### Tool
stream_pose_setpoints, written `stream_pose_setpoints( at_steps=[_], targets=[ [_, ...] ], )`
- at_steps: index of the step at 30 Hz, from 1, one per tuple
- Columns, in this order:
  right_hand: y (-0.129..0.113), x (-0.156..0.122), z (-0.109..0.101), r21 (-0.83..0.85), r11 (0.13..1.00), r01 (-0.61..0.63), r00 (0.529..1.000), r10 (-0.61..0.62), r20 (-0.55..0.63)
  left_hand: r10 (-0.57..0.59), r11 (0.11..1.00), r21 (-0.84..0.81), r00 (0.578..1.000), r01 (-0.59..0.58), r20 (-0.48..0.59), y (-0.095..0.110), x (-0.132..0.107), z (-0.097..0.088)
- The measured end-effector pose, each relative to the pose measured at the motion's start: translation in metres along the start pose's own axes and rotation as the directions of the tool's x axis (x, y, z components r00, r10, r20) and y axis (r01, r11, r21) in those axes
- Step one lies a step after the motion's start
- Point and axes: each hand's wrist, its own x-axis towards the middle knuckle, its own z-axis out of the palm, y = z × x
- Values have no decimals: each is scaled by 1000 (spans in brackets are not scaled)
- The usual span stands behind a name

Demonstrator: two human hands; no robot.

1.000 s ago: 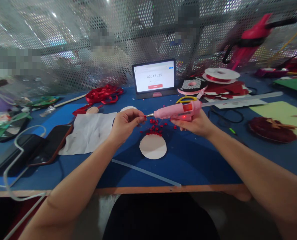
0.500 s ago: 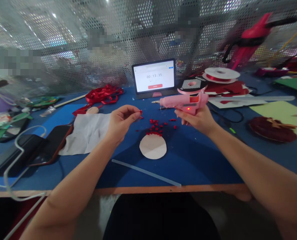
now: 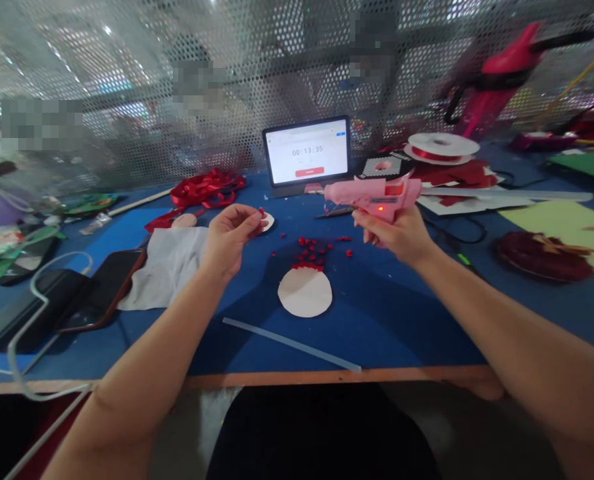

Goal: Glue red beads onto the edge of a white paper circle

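My left hand (image 3: 231,237) pinches a small red piece (image 3: 262,213) above the blue table, left of centre. Just beyond its fingertips lies a small white disc (image 3: 268,223), partly covered by the hand. In my right hand (image 3: 394,230) is a pink hot glue gun (image 3: 371,195), its indicator lit red and its nozzle pointing left. A round white disc (image 3: 305,293) lies flat between my arms, with a row of red pieces (image 3: 307,267) along its far edge. Several loose red pieces (image 3: 311,248) are scattered beyond it.
A clear glue stick (image 3: 291,344) lies near the table's front edge. Behind stands a tablet (image 3: 307,152) showing a timer. Left are a grey cloth (image 3: 169,270), a phone (image 3: 104,287) and red ribbon (image 3: 204,190). A ribbon spool (image 3: 441,148) and a dark red disc (image 3: 544,257) are right.
My left hand has drawn back left with the red piece, uncovering part of the small white disc. My right hand has shifted slightly right with the glue gun.
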Motion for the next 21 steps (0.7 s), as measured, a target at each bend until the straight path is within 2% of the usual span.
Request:
stream_pose_setpoints(
  at_steps=[5, 14, 21],
  targets=[
    [3, 2, -1, 111, 990, -81, 993, 90, -77, -55, 998, -10, 998, 54, -37, 1, 5, -5],
    [4, 9, -3, 209, 977, -52, 956, 109, -273, 106, 990, 97, 994, -102, -39, 1, 16, -18],
    [1, 8, -3, 235, 971, -47, 965, 105, -241, 205, 960, 215, 973, -178, -108, 0, 16, -19]
  ],
)
